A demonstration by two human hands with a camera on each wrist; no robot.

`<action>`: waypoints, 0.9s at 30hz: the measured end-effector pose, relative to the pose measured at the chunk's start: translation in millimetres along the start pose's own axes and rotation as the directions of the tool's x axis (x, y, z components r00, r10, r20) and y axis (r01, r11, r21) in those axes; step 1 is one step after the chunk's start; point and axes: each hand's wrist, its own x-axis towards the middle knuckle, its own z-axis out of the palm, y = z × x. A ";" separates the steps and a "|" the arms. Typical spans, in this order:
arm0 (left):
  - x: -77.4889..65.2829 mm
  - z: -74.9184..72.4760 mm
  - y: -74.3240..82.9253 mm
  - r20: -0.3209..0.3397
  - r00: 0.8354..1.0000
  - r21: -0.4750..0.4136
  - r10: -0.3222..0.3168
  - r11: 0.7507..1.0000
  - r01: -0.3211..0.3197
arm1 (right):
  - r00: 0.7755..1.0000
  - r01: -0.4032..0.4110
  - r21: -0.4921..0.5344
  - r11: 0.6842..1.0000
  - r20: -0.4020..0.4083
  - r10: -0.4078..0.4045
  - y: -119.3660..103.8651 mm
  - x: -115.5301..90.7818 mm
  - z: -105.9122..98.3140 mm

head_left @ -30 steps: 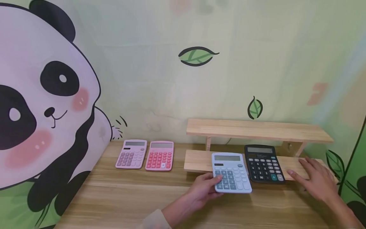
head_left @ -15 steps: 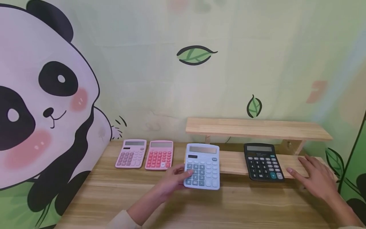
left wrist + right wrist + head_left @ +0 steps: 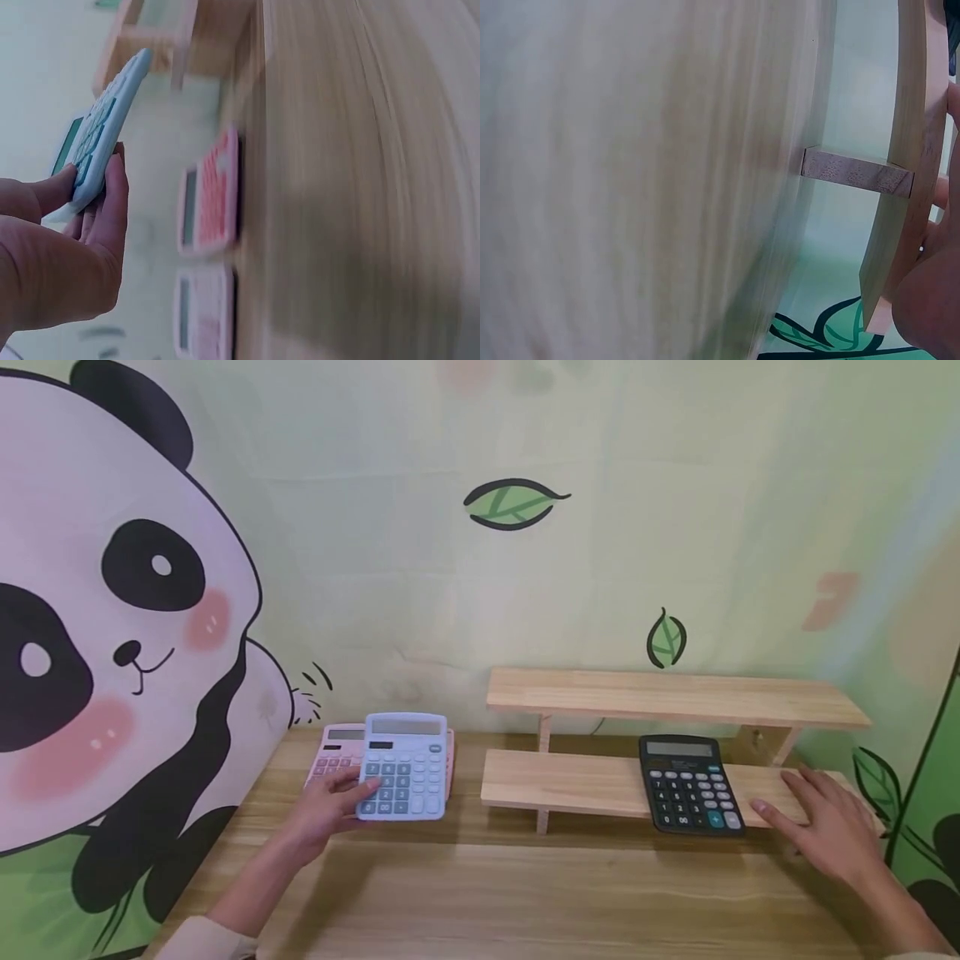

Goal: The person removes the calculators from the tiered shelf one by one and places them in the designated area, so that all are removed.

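Note:
My left hand (image 3: pixel 318 810) grips a light blue calculator (image 3: pixel 405 789) by its lower left side, thumb over the keys. In the left wrist view this calculator (image 3: pixel 105 139) is held tilted, apart from the table. Behind it in the head view, a pale pink calculator (image 3: pixel 339 750) is partly covered, and a brighter pink calculator (image 3: pixel 214 199) shows whole only in the left wrist view. On the lower shelf (image 3: pixel 566 779) of a wooden rack lies a black calculator (image 3: pixel 692 787). My right hand (image 3: pixel 832 827) rests with fingers spread on that shelf's right end.
The rack's upper shelf (image 3: pixel 660 693) stands behind and above the lower one, against a wall cloth (image 3: pixel 360 568) printed with a panda and leaves. A wooden tabletop (image 3: pixel 480 893) stretches in front. In the right wrist view a rack leg (image 3: pixel 855 172) supports the shelf.
My left hand has carried the light blue calculator from beside the black one leftward, over to the pink calculators. My right hand has stayed at the shelf's right end.

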 end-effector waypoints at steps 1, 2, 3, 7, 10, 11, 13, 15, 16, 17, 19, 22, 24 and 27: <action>0.9 -9.5 -3.6 -0.009 1.000 0.007 -0.009 1.000 0.009 | 1.000 0.002 0.000 1.000 0.000 -0.002 0.3 0.4 -0.2; 1.5 -18.4 -7.4 -0.021 1.000 0.014 -0.017 1.000 0.017 | 1.000 0.002 0.000 1.000 0.001 -0.002 0.5 0.8 -0.2; 2.1 -27.0 -11.4 -0.031 0.999 0.018 -0.024 1.000 0.024 | 1.000 0.003 0.000 1.000 0.001 -0.003 0.7 1.0 -0.2; 2.5 -57.4 -25.3 -0.057 0.997 0.084 -0.045 0.995 0.050 | 1.000 0.003 0.002 1.000 0.000 -0.003 1.2 1.4 -0.4; 1.3 -75.0 -32.1 -0.101 0.992 0.140 -0.077 0.986 0.090 | 1.000 0.000 0.001 1.000 -0.001 0.000 1.2 1.0 -0.8; 1.0 -80.3 -34.0 -0.119 0.989 0.162 -0.088 0.981 0.107 | 1.000 -0.001 -0.001 1.000 -0.001 0.001 1.2 0.9 -0.8; 0.1 -89.6 -37.4 -0.153 0.982 0.201 -0.110 0.969 0.140 | 1.000 -0.004 -0.004 1.000 0.000 0.004 1.1 0.5 -0.6; -0.3 -97.7 -41.3 -0.169 0.978 0.233 -0.124 0.959 0.162 | 1.000 -0.006 -0.007 1.000 -0.001 0.006 0.9 0.1 -0.1; -0.5 -101.2 -43.4 -0.171 0.977 0.243 -0.127 0.956 0.167 | 1.000 -0.005 -0.007 1.000 -0.003 0.005 0.9 0.1 0.0; -0.6 -104.1 -45.6 -0.169 0.977 0.246 -0.129 0.955 0.168 | 1.000 -0.004 -0.008 1.000 -0.006 0.004 0.9 0.0 0.1; -0.8 -108.7 -49.5 -0.160 0.979 0.247 -0.129 0.955 0.167 | 1.000 -0.002 -0.007 1.000 -0.011 0.002 0.9 0.0 0.2; -1.2 -113.4 -53.6 -0.144 0.980 0.257 -0.138 0.951 0.172 | 1.000 -0.001 -0.004 1.000 -0.012 0.001 0.8 -0.1 0.0; -1.3 -115.6 -55.7 -0.143 0.978 0.272 -0.152 0.944 0.187 | 1.000 -0.003 -0.004 1.000 -0.008 0.003 0.7 -0.1 -0.2; -1.8 -117.9 -58.9 -0.144 0.976 0.285 -0.166 0.937 0.202 | 1.000 -0.008 -0.003 1.000 0.000 0.008 0.7 0.1 -0.3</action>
